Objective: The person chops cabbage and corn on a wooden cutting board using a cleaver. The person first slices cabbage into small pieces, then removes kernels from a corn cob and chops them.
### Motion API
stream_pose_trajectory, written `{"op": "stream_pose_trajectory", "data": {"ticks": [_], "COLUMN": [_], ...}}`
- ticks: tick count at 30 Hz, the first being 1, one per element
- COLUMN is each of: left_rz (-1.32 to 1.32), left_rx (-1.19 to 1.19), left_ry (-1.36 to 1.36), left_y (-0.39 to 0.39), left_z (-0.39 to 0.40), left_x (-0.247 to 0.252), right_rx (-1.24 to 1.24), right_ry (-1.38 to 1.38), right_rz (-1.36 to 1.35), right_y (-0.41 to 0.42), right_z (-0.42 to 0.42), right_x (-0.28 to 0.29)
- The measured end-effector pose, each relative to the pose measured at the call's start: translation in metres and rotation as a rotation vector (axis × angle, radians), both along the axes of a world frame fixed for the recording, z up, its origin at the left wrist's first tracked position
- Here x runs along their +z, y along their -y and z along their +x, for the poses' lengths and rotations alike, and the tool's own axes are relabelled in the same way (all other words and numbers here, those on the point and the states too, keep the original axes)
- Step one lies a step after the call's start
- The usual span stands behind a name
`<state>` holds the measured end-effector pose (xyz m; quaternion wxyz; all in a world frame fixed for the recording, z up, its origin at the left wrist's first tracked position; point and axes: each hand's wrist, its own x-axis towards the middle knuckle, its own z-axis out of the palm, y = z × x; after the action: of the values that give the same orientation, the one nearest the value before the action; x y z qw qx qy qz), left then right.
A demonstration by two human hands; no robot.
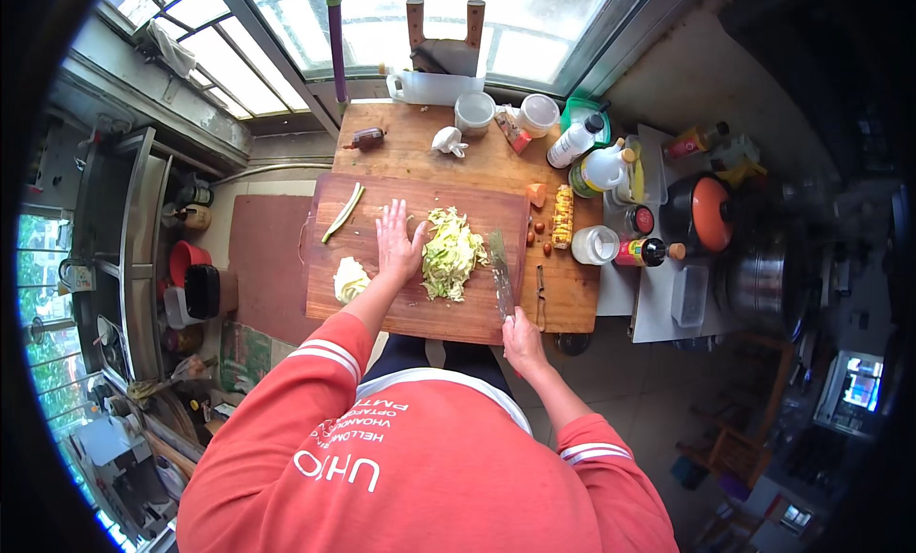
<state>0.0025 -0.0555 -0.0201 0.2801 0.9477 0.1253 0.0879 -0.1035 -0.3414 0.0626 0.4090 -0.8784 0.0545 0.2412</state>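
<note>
My left hand (398, 242) lies palm down on the wooden cutting board (415, 317), fingers apart and holding nothing. Just right of it is a pile of shredded cabbage (452, 254). My right hand (524, 340) grips the handle of a kitchen knife (502, 274) at the board's right edge, its blade pointing away from me with bits of cabbage on it. A chunk of pale cabbage (351, 279) sits at the board's near left, partly behind my left forearm. A green onion stalk (343, 213) rests at the far left of the board.
Right of the board are an ear of corn (562, 216), a carrot piece (536, 194), several small reddish-brown round items, a metal peeler (540, 297) and a glass jar (595, 245). Bottles and plastic tubs (474, 113) stand farther back. A lidded pot (708, 213) is at the right.
</note>
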Motion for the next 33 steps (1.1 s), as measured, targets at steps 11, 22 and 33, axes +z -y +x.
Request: {"op": "stream_pose_trajectory", "data": {"ticks": [11,22,33], "left_rz": [-0.195,-0.197,-0.225], "left_rx": [-0.317,-0.363,-0.322], "left_ry": [0.101,0.065,0.101], "left_y": [0.051,0.064,0.063], "left_z": [-0.031,-0.023,-0.024], "left_x": [0.043,0.032,0.029], "right_rx": [0.488,0.637,0.653], "right_ry": [0.334,0.293,0.29], "right_rz": [-0.258,-0.368,-0.337], "right_y": [-0.012,-0.017,-0.016], "right_z": [0.105,0.139,0.128], "right_x": [0.029,-0.015,-0.02]}}
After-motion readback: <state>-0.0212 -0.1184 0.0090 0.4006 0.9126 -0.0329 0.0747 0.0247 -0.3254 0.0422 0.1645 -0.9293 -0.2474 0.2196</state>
